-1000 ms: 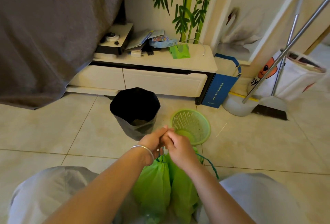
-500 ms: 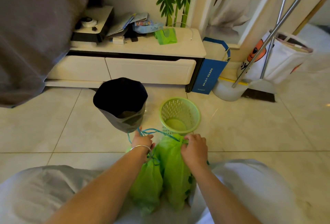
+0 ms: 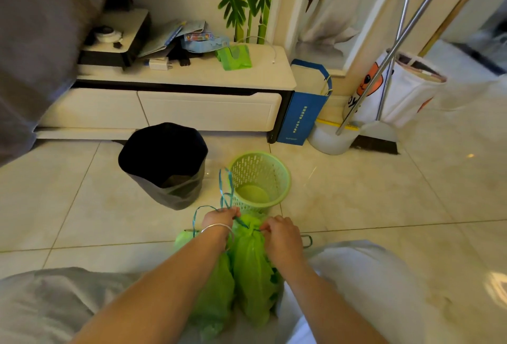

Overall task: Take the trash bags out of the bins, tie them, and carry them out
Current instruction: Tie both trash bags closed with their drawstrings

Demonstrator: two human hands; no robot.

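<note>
A green trash bag (image 3: pixel 247 269) lies on the floor between my knees, its neck gathered by a blue drawstring (image 3: pixel 225 195). My left hand (image 3: pixel 220 219), with a silver bracelet, pinches the drawstring, whose loops stick up and to the left. My right hand (image 3: pixel 282 234) grips the other end of the string at the bag's neck. Just beyond the hands stands an empty green mesh bin (image 3: pixel 260 179). To its left sits a bin lined with a black trash bag (image 3: pixel 164 162), with some trash at the bottom.
A low white TV cabinet (image 3: pixel 170 108) cluttered with papers runs along the wall. A blue paper bag (image 3: pixel 304 113), a white bucket (image 3: pixel 329 140), a broom and mop handles (image 3: pixel 397 39) and a white printed bag (image 3: pixel 403 88) stand at the right. Grey cloth (image 3: pixel 41 42) hangs at the left.
My hands, together a second ago above the bag's neck, have pulled apart sideways with the drawstring ends. The string loops now stand up higher. The view has shifted a little.
</note>
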